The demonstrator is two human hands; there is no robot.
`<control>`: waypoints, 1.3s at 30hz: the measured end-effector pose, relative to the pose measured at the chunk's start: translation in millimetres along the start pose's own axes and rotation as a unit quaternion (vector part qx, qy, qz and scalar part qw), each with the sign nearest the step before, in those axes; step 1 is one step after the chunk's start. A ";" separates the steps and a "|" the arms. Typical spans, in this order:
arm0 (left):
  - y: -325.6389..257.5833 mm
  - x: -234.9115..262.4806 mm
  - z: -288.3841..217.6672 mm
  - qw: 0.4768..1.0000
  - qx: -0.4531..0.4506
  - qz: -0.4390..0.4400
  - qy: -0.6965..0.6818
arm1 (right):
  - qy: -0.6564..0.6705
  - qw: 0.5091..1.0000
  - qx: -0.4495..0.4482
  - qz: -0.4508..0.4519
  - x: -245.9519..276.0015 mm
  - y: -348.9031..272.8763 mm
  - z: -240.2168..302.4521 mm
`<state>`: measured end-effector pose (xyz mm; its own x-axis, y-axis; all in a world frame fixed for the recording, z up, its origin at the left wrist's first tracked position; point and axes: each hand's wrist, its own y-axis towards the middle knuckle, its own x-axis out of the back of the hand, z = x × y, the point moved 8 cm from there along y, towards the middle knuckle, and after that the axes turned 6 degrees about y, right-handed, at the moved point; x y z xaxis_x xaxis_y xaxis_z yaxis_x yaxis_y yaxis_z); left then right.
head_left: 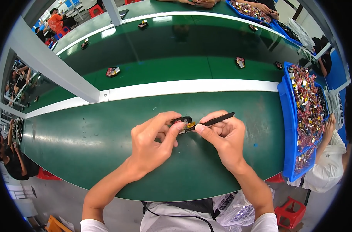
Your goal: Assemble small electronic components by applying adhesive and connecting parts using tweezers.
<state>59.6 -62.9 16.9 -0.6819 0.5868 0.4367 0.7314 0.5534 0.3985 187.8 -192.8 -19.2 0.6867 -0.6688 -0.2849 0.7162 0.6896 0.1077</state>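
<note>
A small black part [182, 120] with a gold piece sits at centre over the green table [106, 147], pinched by the left hand [152, 143]. The right hand [222, 139] grips a black tool [216, 120], tip at the part. A slip of the tip could likely scratch it or flick it loose. At three o'clock, a blue tray [290, 127] holds mixed small parts.

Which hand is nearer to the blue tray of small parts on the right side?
Right. The right hand is closer to the blue tray; the left hand is farther left.
</note>
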 end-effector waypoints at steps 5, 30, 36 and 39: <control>-0.3 -1.1 0.4 1.000 0.009 -0.004 -0.014 | -0.003 1.000 0.004 -0.004 1.4 -1.1 2.6; -0.4 -11.8 19.8 0.950 0.163 0.118 -0.240 | 0.015 1.000 -0.017 0.017 0.6 0.2 5.1; 1.3 -16.9 22.4 0.912 0.190 0.175 -0.318 | -0.004 0.997 0.068 0.029 -3.8 -3.1 18.8; 0.5 -17.0 24.4 0.904 0.197 0.179 -0.334 | -0.021 0.994 0.105 0.026 -4.1 -4.8 21.3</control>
<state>71.5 -58.2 -10.1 -0.3512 0.9233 -0.1554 0.9362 0.3482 -0.0476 184.2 -199.3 1.7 0.7251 -0.6474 -0.2348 0.6867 0.6536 0.3183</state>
